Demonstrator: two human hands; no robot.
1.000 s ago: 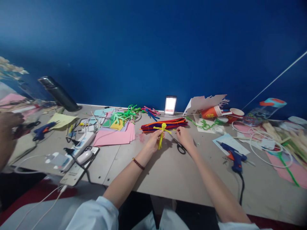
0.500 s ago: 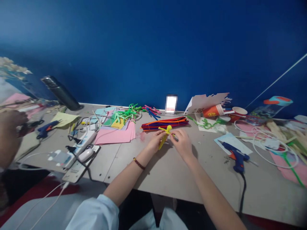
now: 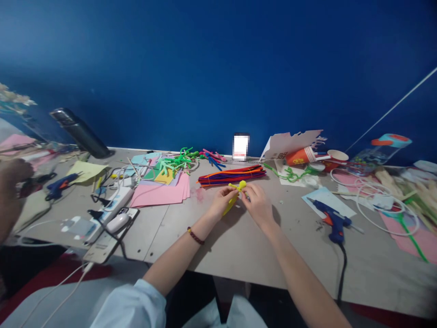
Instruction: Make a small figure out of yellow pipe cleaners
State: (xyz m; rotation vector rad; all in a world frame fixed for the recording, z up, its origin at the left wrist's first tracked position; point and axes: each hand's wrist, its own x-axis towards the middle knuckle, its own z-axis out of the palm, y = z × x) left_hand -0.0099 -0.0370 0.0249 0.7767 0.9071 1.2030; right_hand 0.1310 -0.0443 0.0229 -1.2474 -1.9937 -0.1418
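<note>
Between my fingers is a small yellow pipe-cleaner figure [image 3: 242, 184] with a round knob at its top and a short arm pointing left. My left hand [image 3: 221, 202] pinches it from the left, and a yellow length hangs down beside that hand. From the right, my right hand [image 3: 256, 201] grips its other side with the fingertips closed. Part of the figure is hidden by my fingers. Just beyond my hands lies a bundle of red, orange and purple pipe cleaners [image 3: 232, 176].
A blue glue gun [image 3: 332, 219] rests on paper at right, its cord over the table edge. At left are pink paper sheets [image 3: 159, 195], a power strip [image 3: 109, 214], a phone [image 3: 111, 241] and a dark flask [image 3: 80, 132]. Another person's hand [image 3: 15, 187] is at far left.
My hands have turned the yellow figure slightly, so its left arm looks shorter and less yellow shows below. The whole view has shifted a little.
</note>
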